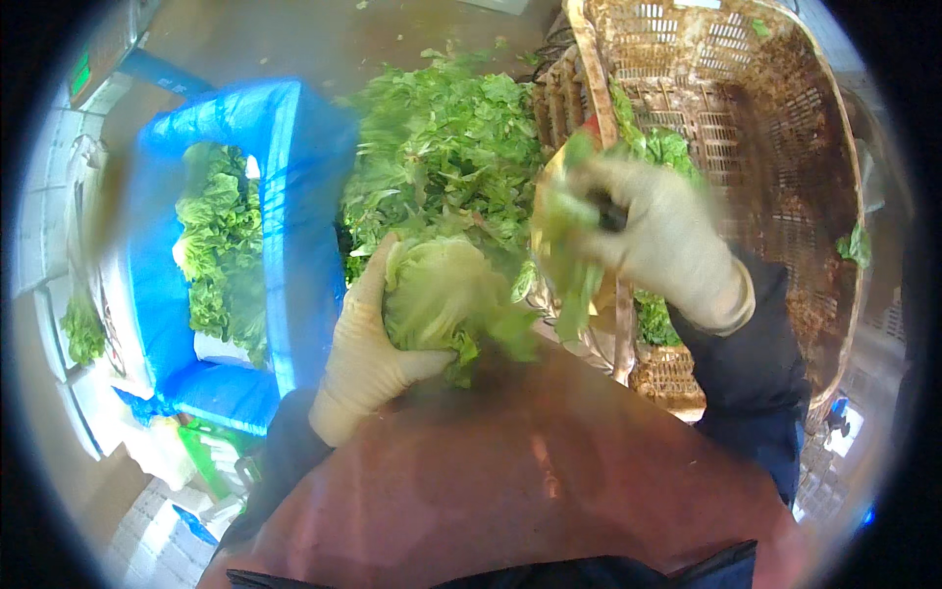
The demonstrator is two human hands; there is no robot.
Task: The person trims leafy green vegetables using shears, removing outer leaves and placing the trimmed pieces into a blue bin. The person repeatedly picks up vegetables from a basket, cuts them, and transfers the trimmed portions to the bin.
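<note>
My left hand (368, 346), in a pale glove, cups a head of lettuce (441, 291) from its left side, just above my reddish-brown apron (544, 456). To the right, my gloved right hand (655, 228) pinches some loose green leaves (578, 287); motion blurs their outline. A small dark patch shows between the right fingers, and I cannot tell what it is. Beyond the lettuce head, a large heap of leaves (449, 140) spreads out. Part of a yellow object (548, 199) shows behind the right hand, mostly hidden.
A big brown-stained slatted basket (780, 191) stands tilted on the right, with some leaves at its near side. At left, a container lined with blue plastic (280, 199) holds several lettuces (221, 250). A loose leafy bunch (82, 329) lies farther left.
</note>
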